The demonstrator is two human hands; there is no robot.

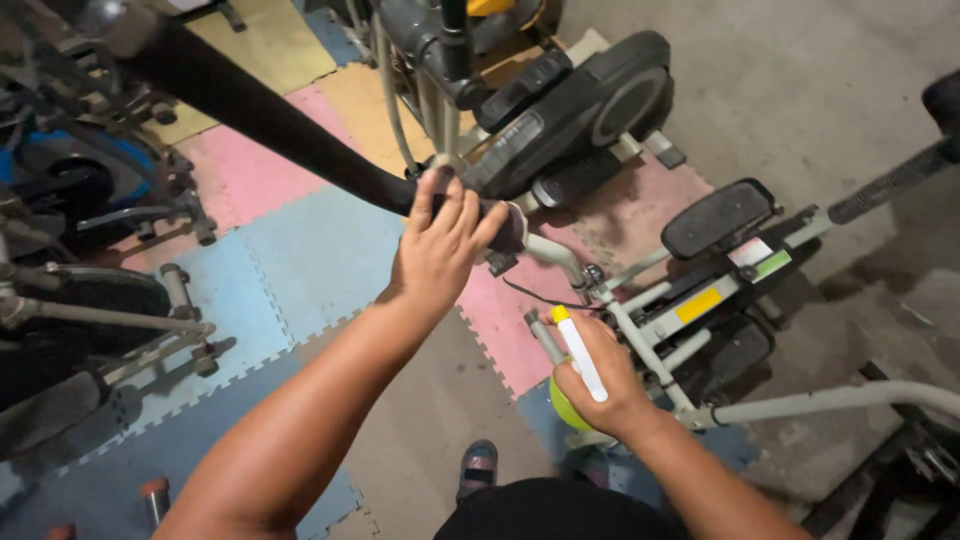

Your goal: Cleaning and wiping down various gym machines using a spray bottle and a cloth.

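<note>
My left hand (pixel 440 245) rests flat on the end of a black padded handlebar (pixel 250 105) of an elliptical exercise machine (pixel 570 110), pressing what looks like a dark cloth against it. My right hand (pixel 600 385) grips a yellow-green spray bottle (pixel 580 355) with a white trigger and yellow nozzle, held low beside the machine's grey frame (pixel 650 320). A black foot pedal (pixel 718 215) sits to the right of both hands.
Another exercise machine (pixel 80 300) stands at the left on pink, blue and yellow foam floor tiles (pixel 310 250). Bare concrete floor (pixel 800 80) lies at the upper right. A grey tube (pixel 830 400) crosses the lower right. My shoe (pixel 478 468) shows below.
</note>
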